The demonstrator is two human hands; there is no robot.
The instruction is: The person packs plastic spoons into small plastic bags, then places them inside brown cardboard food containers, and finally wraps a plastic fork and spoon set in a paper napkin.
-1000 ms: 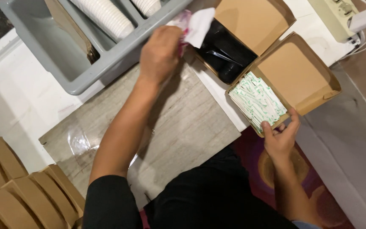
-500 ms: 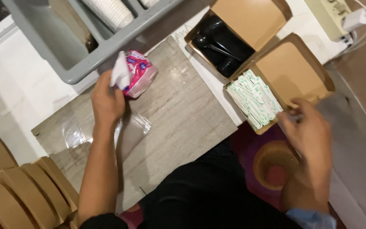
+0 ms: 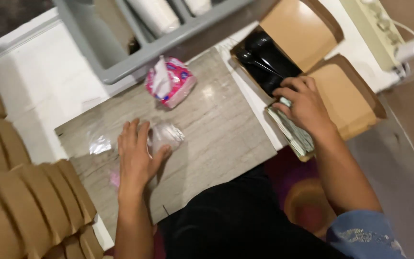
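Grey-veined stone board (image 3: 207,139) on a white counter, both hands down at work.

Left of the board stand stacked brown cartons (image 3: 20,206). On the board, the left hand (image 3: 137,156) lies flat with fingers spread, pinning a clear plastic bag (image 3: 166,135) that pokes out toward the board's centre; nothing is clasped. At the board's far edge sits a pink tissue pack (image 3: 171,81). Off the board's right edge, the right hand (image 3: 305,105) curls over a row of pale sachets (image 3: 293,134) in a brown box (image 3: 346,100), fingertips pinching at them, whether one is caught I cannot tell. The row runs diagonally from the black cutlery box (image 3: 264,60) back toward the body, under the right hand alone.
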